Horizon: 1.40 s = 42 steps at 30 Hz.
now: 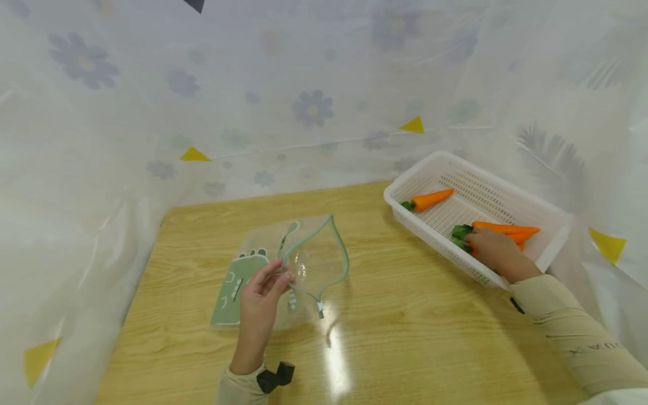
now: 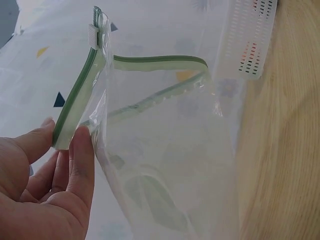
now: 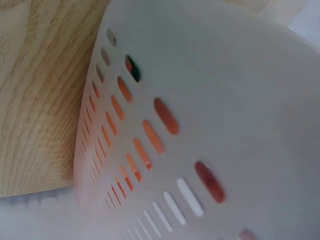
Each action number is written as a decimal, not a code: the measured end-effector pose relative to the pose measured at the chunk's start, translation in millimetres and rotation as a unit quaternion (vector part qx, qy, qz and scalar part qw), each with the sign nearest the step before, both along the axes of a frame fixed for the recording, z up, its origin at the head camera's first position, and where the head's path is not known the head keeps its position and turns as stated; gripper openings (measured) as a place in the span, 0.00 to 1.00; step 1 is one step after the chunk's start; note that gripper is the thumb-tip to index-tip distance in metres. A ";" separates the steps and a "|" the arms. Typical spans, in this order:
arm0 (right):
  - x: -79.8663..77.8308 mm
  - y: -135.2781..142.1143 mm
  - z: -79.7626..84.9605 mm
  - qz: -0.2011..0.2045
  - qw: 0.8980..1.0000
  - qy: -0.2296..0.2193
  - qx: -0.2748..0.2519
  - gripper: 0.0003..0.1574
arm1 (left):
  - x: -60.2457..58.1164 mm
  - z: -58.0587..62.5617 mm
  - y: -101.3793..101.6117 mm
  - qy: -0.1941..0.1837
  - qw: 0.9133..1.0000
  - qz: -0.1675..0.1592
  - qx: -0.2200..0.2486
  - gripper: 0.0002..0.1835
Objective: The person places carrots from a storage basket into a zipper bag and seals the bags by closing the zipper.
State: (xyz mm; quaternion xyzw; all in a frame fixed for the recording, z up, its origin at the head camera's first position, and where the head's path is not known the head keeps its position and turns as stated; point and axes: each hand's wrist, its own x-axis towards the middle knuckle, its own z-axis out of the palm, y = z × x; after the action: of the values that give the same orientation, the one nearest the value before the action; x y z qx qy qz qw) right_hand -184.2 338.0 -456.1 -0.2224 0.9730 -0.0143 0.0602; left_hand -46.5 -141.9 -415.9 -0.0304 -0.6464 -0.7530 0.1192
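My left hand [image 1: 260, 298] pinches the green-edged rim of a clear zip bag [image 1: 316, 256] between thumb and fingers. The bag's mouth gapes toward the right, and a pale slider [image 2: 93, 37] sits at one end of its zip. A green cartoon print [image 1: 238, 292] covers part of the bag. Inside a white plastic basket [image 1: 420, 228], my right hand [image 1: 498, 253] grips a carrot near its leafy green end, its fingertips partly hidden. Other carrots [image 1: 511, 229] lie right beside that hand. In the right wrist view the basket's slotted wall [image 3: 225, 100] hides the hand's work.
One more carrot [image 1: 432, 199] lies at the basket's far left end. The basket stands at the back right of the wooden table [image 1: 405, 332]. Pale flowered plastic sheeting [image 1: 283, 73] with yellow triangles surrounds the table at the back and sides.
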 end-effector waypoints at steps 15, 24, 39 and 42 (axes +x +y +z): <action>4.2 0.9 33.1 -0.049 0.992 0.111 -0.029 0.23 | 0.6 0.7 -1.4 0.001 1.000 0.004 -0.010 0.18; 17.1 -12.2 64.6 -0.053 0.978 0.194 -0.060 0.26 | 0.0 1.6 0.2 -0.004 1.000 -0.001 -0.017 0.18; 42.5 -74.9 119.8 0.013 0.929 0.281 -0.241 0.22 | -1.3 1.2 3.0 -0.003 1.000 -0.003 -0.015 0.18; 49.7 -88.7 127.2 0.005 0.917 0.266 -0.299 0.22 | -1.3 2.0 3.4 -0.004 1.000 -0.006 -0.012 0.18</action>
State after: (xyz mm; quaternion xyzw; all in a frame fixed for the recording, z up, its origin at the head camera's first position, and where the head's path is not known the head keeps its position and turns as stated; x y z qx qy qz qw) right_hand -134.5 249.3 -328.9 -0.2300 0.9026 -0.2443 -0.2696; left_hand -47.8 -138.5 -413.9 -0.0326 -0.6559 -0.7459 0.1116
